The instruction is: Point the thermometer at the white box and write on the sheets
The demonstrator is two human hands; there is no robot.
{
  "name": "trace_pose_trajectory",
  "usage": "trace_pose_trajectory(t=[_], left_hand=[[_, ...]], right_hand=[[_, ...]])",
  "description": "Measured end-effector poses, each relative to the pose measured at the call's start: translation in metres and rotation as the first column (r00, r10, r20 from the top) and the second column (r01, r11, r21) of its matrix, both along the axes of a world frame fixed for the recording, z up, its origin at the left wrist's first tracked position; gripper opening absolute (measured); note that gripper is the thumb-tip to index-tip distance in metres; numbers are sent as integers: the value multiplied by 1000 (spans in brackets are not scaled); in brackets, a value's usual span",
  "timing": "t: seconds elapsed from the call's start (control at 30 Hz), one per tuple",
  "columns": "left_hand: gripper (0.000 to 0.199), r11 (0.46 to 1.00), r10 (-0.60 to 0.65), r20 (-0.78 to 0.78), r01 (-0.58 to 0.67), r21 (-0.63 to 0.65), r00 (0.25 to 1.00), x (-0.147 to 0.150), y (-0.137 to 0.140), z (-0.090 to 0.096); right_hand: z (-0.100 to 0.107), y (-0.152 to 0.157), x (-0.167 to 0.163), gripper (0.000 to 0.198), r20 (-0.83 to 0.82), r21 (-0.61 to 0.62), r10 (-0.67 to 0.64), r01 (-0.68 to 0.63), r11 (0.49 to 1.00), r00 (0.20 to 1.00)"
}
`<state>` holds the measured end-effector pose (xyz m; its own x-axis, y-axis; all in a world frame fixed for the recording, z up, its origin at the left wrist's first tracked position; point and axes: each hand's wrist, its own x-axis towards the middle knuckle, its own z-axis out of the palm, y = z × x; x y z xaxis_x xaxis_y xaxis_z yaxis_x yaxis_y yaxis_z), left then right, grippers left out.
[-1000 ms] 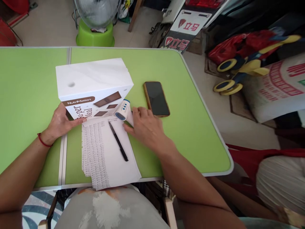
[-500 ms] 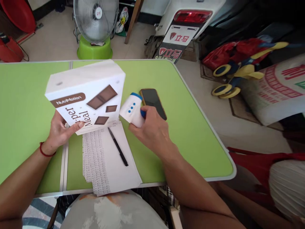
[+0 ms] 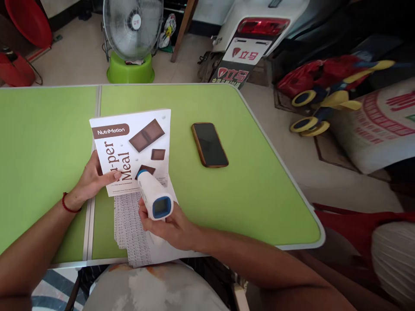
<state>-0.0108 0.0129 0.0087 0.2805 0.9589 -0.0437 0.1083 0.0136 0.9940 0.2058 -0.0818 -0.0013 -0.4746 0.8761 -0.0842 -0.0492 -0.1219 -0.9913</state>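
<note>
My left hand (image 3: 97, 175) grips the lower left edge of a white NutriMotion box (image 3: 142, 149) printed with brown chocolate pieces, its thumb on the printed front. The box is tilted so its front faces me. My right hand (image 3: 168, 226) is closed around the handle of a white and blue infrared thermometer (image 3: 152, 196). Its blue-ringed tip is close to the box's lower front; I cannot tell whether they touch. Its small screen is turned toward me. Under both lie papers (image 3: 131, 229) covered with rows of writing, partly hidden by my right hand and the thermometer.
A phone (image 3: 210, 144) in a brown case lies on the green table (image 3: 253, 194), right of the box. Beyond the far edge stand a fan (image 3: 132, 30) on a green stool and a white scooter (image 3: 253, 39). Another person (image 3: 389, 250) sits at the right.
My right hand has drawn the thermometer from beside the phone to the box front and turned it. My left hand has lowered the box slightly and tilted it so its top no longer shows.
</note>
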Motion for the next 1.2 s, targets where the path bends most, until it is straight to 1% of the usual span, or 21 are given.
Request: trace_pose_trajectory(t=[0.13,0.33,0.47,0.57,0.67,0.8,0.9,1.1,1.2], left_hand=[[67,1000,-27,-10,27,-14,1000,-1,0,2],[64,998,-56,-26,56,4,998,0,-1,2],[62,997,-78,-32,79,26,996,0,0,2],[66,995,-95,-43,96,41,995,-1,1,0],[69,994,-91,-74,95,46,993,-3,2,-1],[73,995,-97,-89,99,21,991,-4,2,0],[77,996,-86,-101,90,28,991,-3,2,2],[69,996,-85,-99,87,16,991,-3,2,2],[64,996,-94,-92,94,-2,991,-2,2,3]], right_hand=[[-1,1,-4,22,-40,-33,-58,56,998,998],[-2,0,-5,24,-52,-98,-143,138,986,988],[-6,-1,-6,29,-82,-187,-126,109,976,989],[-5,0,-7,28,-133,-226,-86,54,973,987],[-2,2,-8,24,-162,-232,-74,35,972,984],[3,5,-7,14,-103,-233,-83,57,971,991],[6,6,-7,14,-80,-222,-74,54,974,994],[5,7,-7,16,-136,-231,-82,49,972,987],[7,8,-7,15,-116,-225,-77,49,973,990]])
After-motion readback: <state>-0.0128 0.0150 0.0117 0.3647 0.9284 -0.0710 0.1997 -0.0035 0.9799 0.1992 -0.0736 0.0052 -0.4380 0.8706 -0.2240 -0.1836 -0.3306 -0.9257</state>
